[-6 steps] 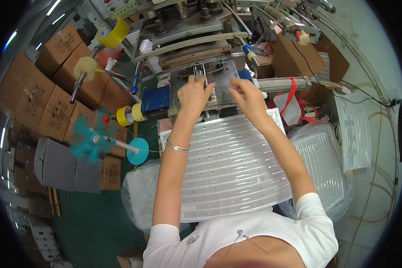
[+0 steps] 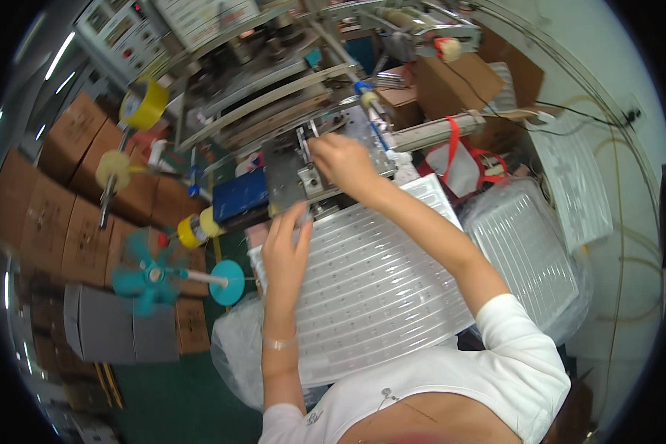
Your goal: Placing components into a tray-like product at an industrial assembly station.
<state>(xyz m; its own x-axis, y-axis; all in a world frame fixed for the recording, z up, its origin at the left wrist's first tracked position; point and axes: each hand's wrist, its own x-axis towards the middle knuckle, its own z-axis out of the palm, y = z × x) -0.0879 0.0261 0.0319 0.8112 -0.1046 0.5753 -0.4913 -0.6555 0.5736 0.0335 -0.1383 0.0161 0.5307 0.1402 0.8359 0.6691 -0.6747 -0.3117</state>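
My right hand (image 2: 345,167) reaches over the flat metal plate (image 2: 285,164) of a press. Its fingers are drawn together at the narrow metal fixture (image 2: 307,140) in the plate's middle; whatever they pinch is hidden. Nearer to me, my left hand (image 2: 284,248) is raised over the left far corner of a ribbed translucent plastic tray (image 2: 377,288). Thumb and fingers of that hand close at the tips around a small greyish piece, too small and blurred to name. Rows of small spots show along the tray's grooves.
Left of the plate are a blue block (image 2: 240,196), yellow tape rolls (image 2: 143,103) and a turquoise fan (image 2: 154,275). Cardboard boxes (image 2: 44,214) are stacked farther left. At right lie a bagged stack of trays (image 2: 529,255) and a red-strapped bag (image 2: 462,174).
My left hand has come back from the fixture toward me, over the tray's corner. My right hand has moved left onto the fixture. The whole view has tilted.
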